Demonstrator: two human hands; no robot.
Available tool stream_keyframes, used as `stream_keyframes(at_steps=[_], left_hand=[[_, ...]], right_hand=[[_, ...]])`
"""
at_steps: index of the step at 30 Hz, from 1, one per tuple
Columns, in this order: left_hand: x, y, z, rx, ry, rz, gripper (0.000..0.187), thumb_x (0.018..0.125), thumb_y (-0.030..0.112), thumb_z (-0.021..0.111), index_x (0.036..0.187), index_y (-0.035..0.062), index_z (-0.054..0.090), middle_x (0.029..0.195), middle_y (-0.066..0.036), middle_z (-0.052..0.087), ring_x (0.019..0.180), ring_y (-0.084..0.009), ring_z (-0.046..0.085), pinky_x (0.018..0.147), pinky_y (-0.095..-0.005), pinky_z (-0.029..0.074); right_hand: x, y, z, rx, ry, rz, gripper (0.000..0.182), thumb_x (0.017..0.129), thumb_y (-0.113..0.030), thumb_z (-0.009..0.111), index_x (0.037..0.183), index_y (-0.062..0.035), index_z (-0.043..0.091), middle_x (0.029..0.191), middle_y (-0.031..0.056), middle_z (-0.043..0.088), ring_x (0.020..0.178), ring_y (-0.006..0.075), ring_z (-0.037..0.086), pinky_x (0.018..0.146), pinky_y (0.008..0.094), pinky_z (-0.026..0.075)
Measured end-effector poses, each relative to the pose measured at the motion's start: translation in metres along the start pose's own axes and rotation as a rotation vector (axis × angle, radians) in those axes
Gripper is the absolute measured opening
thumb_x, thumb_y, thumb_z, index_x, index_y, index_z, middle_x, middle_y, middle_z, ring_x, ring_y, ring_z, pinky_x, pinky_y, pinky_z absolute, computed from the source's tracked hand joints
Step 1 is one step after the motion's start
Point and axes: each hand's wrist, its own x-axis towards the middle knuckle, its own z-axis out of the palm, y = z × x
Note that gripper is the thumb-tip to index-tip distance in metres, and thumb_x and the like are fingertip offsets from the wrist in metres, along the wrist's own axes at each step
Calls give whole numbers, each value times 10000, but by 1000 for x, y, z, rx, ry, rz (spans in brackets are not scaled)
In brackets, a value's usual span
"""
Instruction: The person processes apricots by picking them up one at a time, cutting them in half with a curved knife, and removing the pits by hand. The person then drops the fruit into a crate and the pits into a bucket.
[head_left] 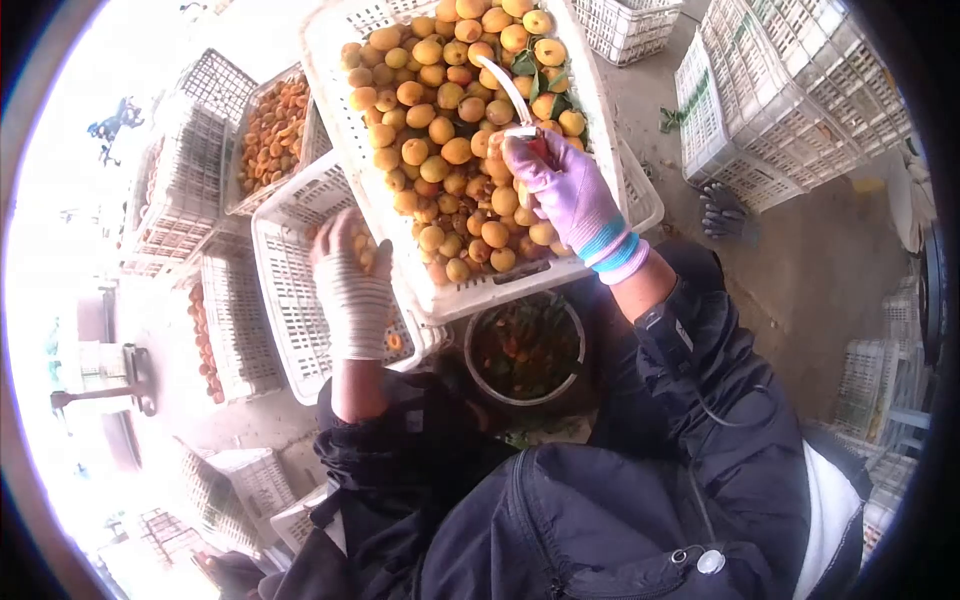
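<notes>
My right hand (560, 185), in a purple knit glove with a blue-banded cuff, is closed around the reddish handle of a curved knife (510, 88). Its pale, hooked blade points up and left over a white crate (438, 297) full of yellow-orange apricots (456, 151). Some green leaves (540, 80) lie among the fruit near the blade. My left hand (350, 285) wears a white ribbed glove and hangs over a lower white crate (283, 300) at the left. Its thumb stands apart from the fingers, and I see nothing held. Orange pieces show around it, partly hidden.
A round tub (525, 392) with leafy, reddish scraps stands below the full crate. Stacked white crates (185, 165) and a crate of orange fruit halves (277, 135) are at left. More crates (790, 90) stand at right, near a dark glove (725, 212) on the floor.
</notes>
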Motion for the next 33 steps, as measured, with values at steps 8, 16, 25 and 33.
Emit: stream_keyframes(at_steps=[8,16,25,33], left_hand=[[-7,62,111,-17,-704,-182,516,804,314,741,1226,76,564,1087,-178,650,977,-349,653,827,-423,532],[-12,64,120,-45,-664,-161,503,750,246,753,1194,78,588,1105,-195,621,1017,-362,623,846,-448,523],[-15,51,120,1,-756,135,464,740,118,689,1194,100,592,1193,-190,567,1047,-371,592,885,-454,505],[-20,45,123,-124,-693,-62,356,907,130,614,1252,115,527,1188,-158,577,951,-363,649,809,-399,538]], right_hand=[[0,-7,-20,37,24,92,349,957,-422,629,1058,-87,638,732,-81,533,564,8,479,482,167,369],[1,0,-25,33,4,87,351,987,-425,577,1036,-77,597,717,-61,507,540,26,476,475,182,378],[0,10,-17,38,-65,121,374,974,-433,594,1026,-63,591,745,-49,533,549,21,484,480,177,387],[0,9,-9,-48,-72,151,381,985,-443,570,1074,-74,607,729,-43,535,546,23,468,476,183,355]])
